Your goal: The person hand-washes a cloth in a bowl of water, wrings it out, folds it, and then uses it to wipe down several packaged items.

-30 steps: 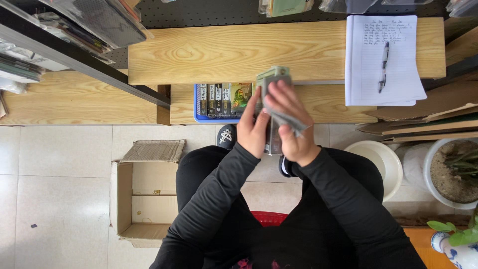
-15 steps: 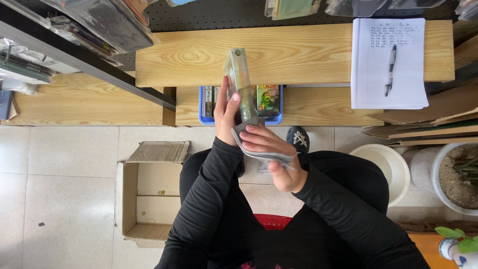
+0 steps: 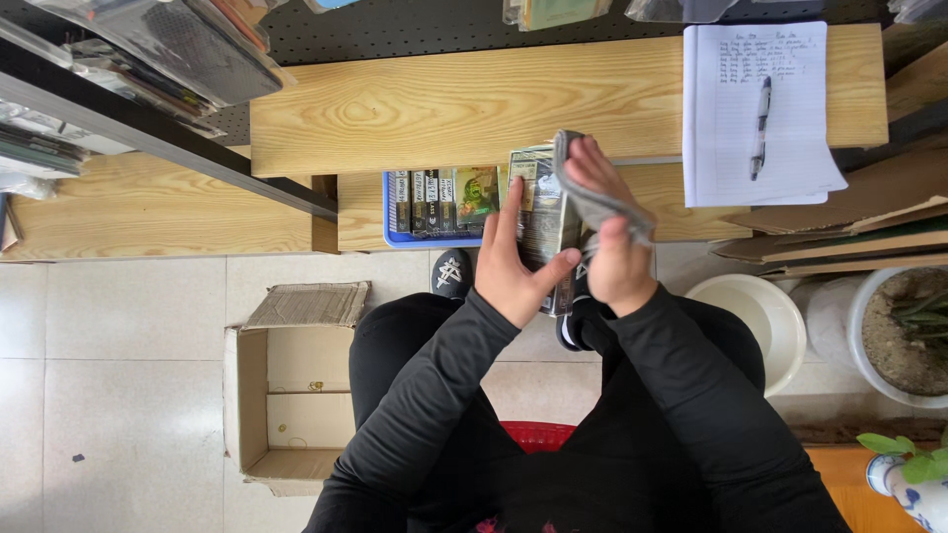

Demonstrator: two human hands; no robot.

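Note:
My left hand grips a flat rectangular case with a dark printed cover, held upright in front of me. My right hand presses a grey cloth against the case's right side and top edge. Both arms wear black sleeves. Just behind the hands, a blue tray on the lower wooden shelf holds several similar cases standing in a row.
An open cardboard box stands on the tiled floor at my left. A notepad with a pen lies on the upper wooden shelf. A white bucket and a potted plant sit at right. A red stool edge shows beneath me.
The case was turned edge-on and raised half a second ago; now its cover faces me and sits lower. My right hand with the cloth has moved up onto the case's right side.

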